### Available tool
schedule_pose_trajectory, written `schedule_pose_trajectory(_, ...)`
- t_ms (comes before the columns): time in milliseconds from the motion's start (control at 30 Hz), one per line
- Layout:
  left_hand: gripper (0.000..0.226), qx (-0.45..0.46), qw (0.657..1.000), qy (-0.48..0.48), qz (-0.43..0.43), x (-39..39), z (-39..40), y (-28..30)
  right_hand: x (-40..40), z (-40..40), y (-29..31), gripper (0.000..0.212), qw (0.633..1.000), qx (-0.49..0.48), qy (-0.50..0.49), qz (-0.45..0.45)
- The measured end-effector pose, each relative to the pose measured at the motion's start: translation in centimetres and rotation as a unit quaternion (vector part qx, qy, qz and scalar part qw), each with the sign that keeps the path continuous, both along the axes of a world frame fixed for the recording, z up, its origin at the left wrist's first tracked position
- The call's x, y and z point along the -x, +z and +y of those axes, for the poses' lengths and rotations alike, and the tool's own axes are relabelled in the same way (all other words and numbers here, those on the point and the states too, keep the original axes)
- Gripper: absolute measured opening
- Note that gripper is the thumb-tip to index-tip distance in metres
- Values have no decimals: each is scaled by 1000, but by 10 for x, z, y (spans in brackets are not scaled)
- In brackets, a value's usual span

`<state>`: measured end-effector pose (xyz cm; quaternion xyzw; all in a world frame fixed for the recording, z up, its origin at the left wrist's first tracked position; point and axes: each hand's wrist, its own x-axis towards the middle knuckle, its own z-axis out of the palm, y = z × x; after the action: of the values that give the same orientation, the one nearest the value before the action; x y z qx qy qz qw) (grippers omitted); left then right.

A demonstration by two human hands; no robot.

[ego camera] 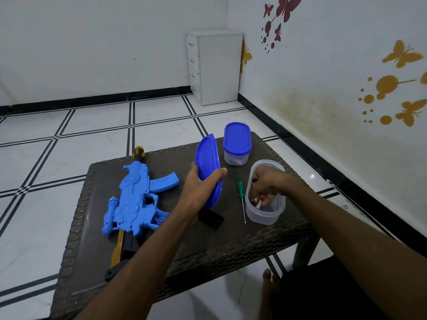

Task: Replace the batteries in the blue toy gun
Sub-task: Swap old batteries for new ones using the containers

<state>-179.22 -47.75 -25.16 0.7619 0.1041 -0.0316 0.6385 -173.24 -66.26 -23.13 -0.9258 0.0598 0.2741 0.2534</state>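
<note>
No text, label, brand name or number can be read anywhere. The blue toy gun (136, 202) on the left of the tabletop carries only moulded relief, nothing legible. The battery (257, 202) in the open container on the right is too small and blurred for its print to be made out.

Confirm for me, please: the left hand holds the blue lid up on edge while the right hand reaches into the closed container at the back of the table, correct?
Not quite. The head view shows the right hand reaching into the open clear container nearest the person, not the closed container at the back, whose lid is on. The left hand does hold the blue lid up on edge.
</note>
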Motion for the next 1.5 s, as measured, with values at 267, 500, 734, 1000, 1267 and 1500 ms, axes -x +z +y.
schedule_pose_trajectory(267,99,5,1000,1,-13,-1,2,0,4,1,1,26,998,20,0,-52)
schedule_pose_trajectory(500,97,17,999,27,-24,-1,14,-3,6,-5,27,21,982,-10,-10,-186)
schedule_pose_trajectory(734,93,43,990,115,-63,-6,26,-4,-13,48,42,23,963,-51,101,-245)
schedule_pose_trajectory(1000,68,27,986,155,-61,8,61,-3,-37,107,-9,21,983,-12,155,-97)
schedule_pose_trajectory(1267,61,24,987,154,-43,7,67,-8,-36,104,-10,49,972,12,174,-158)
schedule_pose_trajectory(1500,84,18,990,137,-35,1,52,-14,-9,15,48,13,977,21,96,-189)
